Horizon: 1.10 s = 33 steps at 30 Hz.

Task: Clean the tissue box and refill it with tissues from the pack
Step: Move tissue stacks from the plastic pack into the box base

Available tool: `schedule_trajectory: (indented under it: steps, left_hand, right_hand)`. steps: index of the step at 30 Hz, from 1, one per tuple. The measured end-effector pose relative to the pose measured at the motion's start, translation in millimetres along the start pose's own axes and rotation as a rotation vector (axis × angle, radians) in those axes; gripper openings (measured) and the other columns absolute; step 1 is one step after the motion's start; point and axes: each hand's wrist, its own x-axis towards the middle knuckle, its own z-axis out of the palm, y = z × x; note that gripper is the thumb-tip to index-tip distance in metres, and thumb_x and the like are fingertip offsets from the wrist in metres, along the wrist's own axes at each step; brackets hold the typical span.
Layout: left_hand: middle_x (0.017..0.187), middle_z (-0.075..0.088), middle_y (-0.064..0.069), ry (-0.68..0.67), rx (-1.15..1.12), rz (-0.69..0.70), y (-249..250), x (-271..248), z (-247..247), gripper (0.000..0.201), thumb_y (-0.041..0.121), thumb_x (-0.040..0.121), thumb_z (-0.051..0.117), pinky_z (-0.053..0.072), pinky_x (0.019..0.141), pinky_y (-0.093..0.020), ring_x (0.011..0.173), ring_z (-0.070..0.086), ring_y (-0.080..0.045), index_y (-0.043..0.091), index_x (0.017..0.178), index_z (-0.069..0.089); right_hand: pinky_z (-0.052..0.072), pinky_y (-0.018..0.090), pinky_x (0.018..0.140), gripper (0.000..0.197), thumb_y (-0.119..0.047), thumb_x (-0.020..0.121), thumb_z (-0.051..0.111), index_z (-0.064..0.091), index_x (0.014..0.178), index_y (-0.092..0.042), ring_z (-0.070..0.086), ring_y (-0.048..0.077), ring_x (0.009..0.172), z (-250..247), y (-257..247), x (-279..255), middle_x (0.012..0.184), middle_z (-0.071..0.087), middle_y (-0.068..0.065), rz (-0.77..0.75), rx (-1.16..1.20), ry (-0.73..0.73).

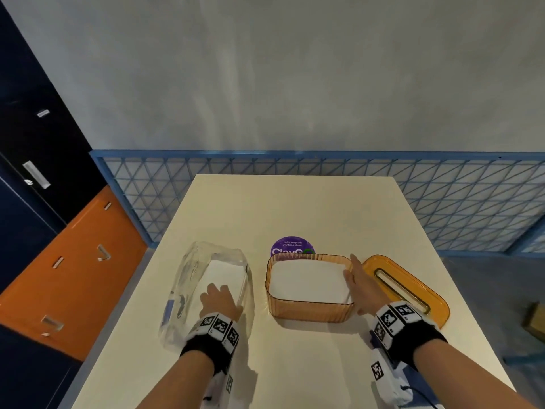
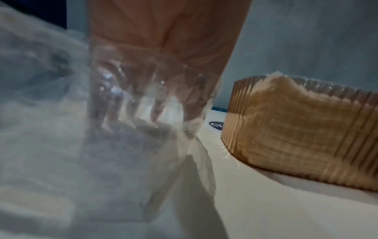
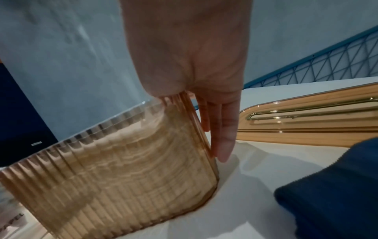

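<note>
An amber ribbed tissue box (image 1: 309, 312) stands in the middle of the table with a white tissue stack (image 1: 306, 278) inside it. My right hand (image 1: 355, 274) straddles its right wall: the thumb is inside the rim and straight fingers (image 3: 223, 134) lie down the outside of the box (image 3: 122, 169). To the left lies a clear plastic pack (image 1: 200, 261) holding more white tissues (image 1: 228, 271). My left hand (image 1: 219, 295) is inside the pack, and its fingers (image 2: 158, 105) reach down onto the stack behind the film. Their tips are blurred.
The amber lid (image 1: 413, 280) with a gold slot lies flat right of the box. A purple round sticker (image 1: 290, 246) sits behind the box. A dark blue cloth (image 3: 331, 186) lies by my right wrist. Table edges run close on both sides.
</note>
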Motion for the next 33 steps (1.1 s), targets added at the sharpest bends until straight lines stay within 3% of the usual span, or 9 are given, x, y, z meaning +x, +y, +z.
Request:
schedule_trajectory:
  steps: [5, 15, 18, 19, 21, 23, 25, 29, 33]
  left_hand:
    - [0.132, 0.033, -0.008, 0.096, 0.003, -0.012, 3, 2, 5, 0.035, 0.022, 0.093, 0.046, 0.045, 0.090, -0.032, 0.123, 0.035, -0.025, 0.016, 0.127, 0.038]
    - [0.134, 0.034, -0.010, 0.034, -0.099, -0.032, 6, 6, -9, 0.037, 0.030, 0.096, 0.041, 0.042, 0.095, -0.037, 0.124, 0.037, -0.029, 0.012, 0.128, 0.040]
    - [0.137, 0.035, -0.010, 0.182, -0.123, 0.022, 16, -2, -25, 0.040, 0.032, 0.097, 0.039, 0.041, 0.096, -0.042, 0.127, 0.036, -0.029, 0.013, 0.131, 0.039]
    - [0.138, 0.036, -0.010, 0.244, -0.114, 0.049, 21, -6, -31, 0.040, 0.032, 0.097, 0.039, 0.041, 0.095, -0.042, 0.127, 0.036, -0.029, 0.014, 0.132, 0.040]
    - [0.137, 0.039, -0.008, 0.350, -0.104, 0.114, 33, -15, -42, 0.037, 0.030, 0.097, 0.039, 0.041, 0.093, -0.042, 0.125, 0.038, -0.028, 0.016, 0.131, 0.042]
    - [0.133, 0.043, -0.006, 0.431, -0.122, 0.247, 47, -23, -47, 0.035, 0.026, 0.096, 0.041, 0.042, 0.092, -0.040, 0.122, 0.041, -0.026, 0.017, 0.129, 0.047]
    - [0.131, 0.047, -0.004, 0.416, -0.205, 0.503, 64, -31, -41, 0.034, 0.021, 0.094, 0.044, 0.045, 0.092, -0.037, 0.121, 0.044, -0.023, 0.017, 0.128, 0.052]
    - [0.130, 0.051, 0.002, 0.136, -0.169, 0.890, 97, -48, -13, 0.038, 0.016, 0.094, 0.042, 0.047, 0.092, -0.031, 0.120, 0.048, -0.016, 0.022, 0.131, 0.052]
    - [0.124, 0.056, -0.001, 0.078, -0.091, 0.869, 111, -47, -9, 0.039, 0.012, 0.093, 0.042, 0.047, 0.090, -0.033, 0.113, 0.050, -0.019, 0.024, 0.127, 0.056]
  right_hand:
    - [0.058, 0.050, 0.068, 0.059, -0.035, 0.101, 0.026, -0.009, 0.149, -0.034, 0.059, 0.036, 0.091, -4, -4, -4, 0.105, 0.050, 0.012, 0.056, 0.031, -0.046]
    - [0.054, 0.033, 0.055, 0.061, -0.041, 0.100, 0.024, -0.010, 0.150, -0.029, 0.055, 0.026, 0.092, -9, -1, 0, 0.136, 0.047, 0.012, 0.029, 0.026, -0.116]
    - [0.048, 0.036, 0.093, 0.055, -0.036, 0.101, 0.027, 0.013, 0.151, -0.016, 0.052, 0.025, 0.117, -16, 2, 2, 0.136, 0.048, 0.004, -0.074, -0.045, -0.028]
    - [0.041, 0.035, 0.102, 0.048, -0.031, 0.101, 0.032, 0.027, 0.146, -0.012, 0.047, 0.025, 0.123, -20, 3, 3, 0.139, 0.045, 0.009, -0.105, -0.072, 0.038]
    - [0.044, 0.030, 0.091, 0.028, -0.017, 0.099, 0.041, 0.052, 0.124, -0.013, 0.053, 0.023, 0.108, -27, 2, 4, 0.129, 0.048, 0.012, -0.151, -0.111, 0.157]
    - [0.042, 0.025, 0.077, 0.018, -0.005, 0.092, 0.046, 0.060, 0.097, -0.014, 0.053, 0.019, 0.091, -32, 1, 0, 0.116, 0.049, 0.010, -0.180, -0.152, 0.211]
    - [0.044, 0.027, 0.081, 0.017, -0.003, 0.088, 0.049, 0.063, 0.086, -0.012, 0.053, 0.021, 0.097, -32, 2, -3, 0.113, 0.053, 0.011, -0.153, -0.222, 0.191]
    - [0.049, 0.035, 0.086, 0.028, -0.012, 0.092, 0.042, 0.068, 0.098, -0.002, 0.060, 0.023, 0.097, -21, 0, -5, 0.109, 0.065, 0.013, -0.037, -0.326, 0.033]
    - [0.049, 0.039, 0.094, 0.033, -0.012, 0.095, 0.036, 0.063, 0.107, 0.001, 0.059, 0.029, 0.107, -13, -1, -1, 0.116, 0.062, 0.016, 0.031, -0.253, 0.022]
